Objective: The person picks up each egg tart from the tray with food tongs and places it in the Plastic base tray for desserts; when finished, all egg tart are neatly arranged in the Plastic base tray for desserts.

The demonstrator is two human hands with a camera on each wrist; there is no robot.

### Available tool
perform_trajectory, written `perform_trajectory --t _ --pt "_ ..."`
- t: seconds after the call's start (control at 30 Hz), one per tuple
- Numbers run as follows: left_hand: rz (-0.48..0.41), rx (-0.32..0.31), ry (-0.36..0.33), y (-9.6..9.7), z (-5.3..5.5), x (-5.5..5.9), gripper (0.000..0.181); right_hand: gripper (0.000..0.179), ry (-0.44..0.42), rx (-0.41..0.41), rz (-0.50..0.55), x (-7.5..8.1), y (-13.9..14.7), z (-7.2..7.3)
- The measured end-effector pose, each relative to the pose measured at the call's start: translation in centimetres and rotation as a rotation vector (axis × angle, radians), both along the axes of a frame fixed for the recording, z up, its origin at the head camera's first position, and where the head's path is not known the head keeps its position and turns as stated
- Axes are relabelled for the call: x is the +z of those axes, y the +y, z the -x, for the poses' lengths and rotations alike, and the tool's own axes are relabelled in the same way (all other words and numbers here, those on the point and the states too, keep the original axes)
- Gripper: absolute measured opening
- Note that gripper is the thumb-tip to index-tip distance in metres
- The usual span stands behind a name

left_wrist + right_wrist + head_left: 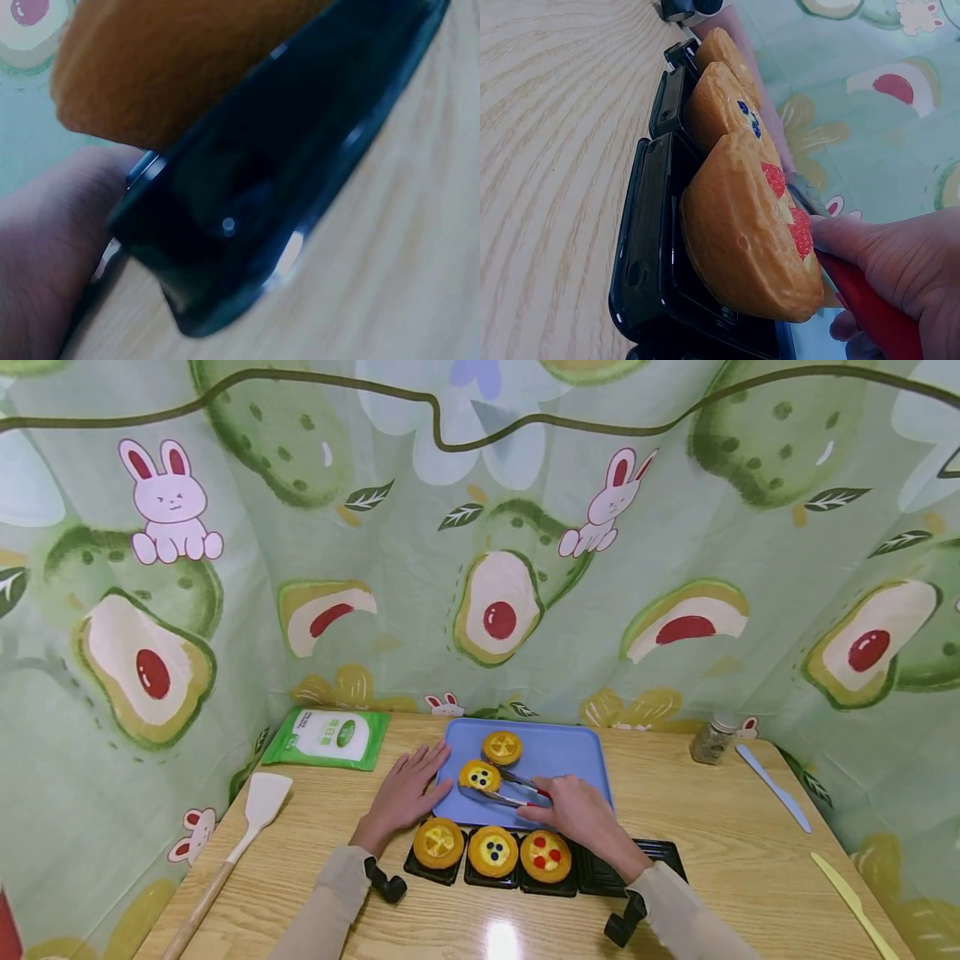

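My left hand (405,792) rests with straight, spread fingers at the left edge of a blue tray (570,752). Red-handled tongs (501,799) are gripped in my right hand (581,814). Their tips lie either side of a blueberry-topped egg tart (478,776) on that tray. Just behind it sits a tart with yellow wedge pieces (502,747). In front of the tray, three tarts stand in black plastic holders: one with yellow wedges (438,843), one with blueberries (493,852), one with red pieces (546,857). The right wrist view shows thumb and fingers around the red handle (870,307).
Another black holder (596,872) lies partly under my right forearm. At the left are a white spatula (264,799) and a green-and-white packet (330,739). A small jar (712,742), a blue knife (774,787) and a yellow knife (851,902) lie right. Printed cloth hangs behind.
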State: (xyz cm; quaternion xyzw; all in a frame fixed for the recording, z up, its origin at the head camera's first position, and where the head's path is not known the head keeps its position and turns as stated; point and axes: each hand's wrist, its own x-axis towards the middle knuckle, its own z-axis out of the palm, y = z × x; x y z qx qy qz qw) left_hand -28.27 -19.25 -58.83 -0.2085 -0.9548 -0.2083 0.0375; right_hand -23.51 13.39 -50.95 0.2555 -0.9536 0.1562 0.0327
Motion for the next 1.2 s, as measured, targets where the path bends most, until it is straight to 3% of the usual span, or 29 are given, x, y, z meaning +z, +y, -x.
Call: perform_trajectory --t 0.23,0.57,0.7,0.9,1.2 --pt "0.002 0.001 -0.004 0.1 0.0 0.1 0.07 0.045 -0.008 0.002 0.011 0.2 0.1 0.1" --pt "-0.032 -0.002 0.038 0.1 0.0 -0.2 0.07 0.045 0.038 -0.036 0.024 1.8 0.9 -0.6" --pt "-0.031 -0.002 0.049 0.0 0.2 -0.7 0.07 0.045 0.057 -0.036 0.034 2.3 1.3 -1.1" --pt "-0.031 -0.003 0.043 0.0 0.3 -0.2 0.07 0.049 0.079 -0.044 0.049 3.1 2.0 -2.0" --pt "-0.013 -0.005 0.042 0.1 0.3 -0.5 0.071 0.047 0.084 -0.087 0.034 4.4 3.3 -4.3"
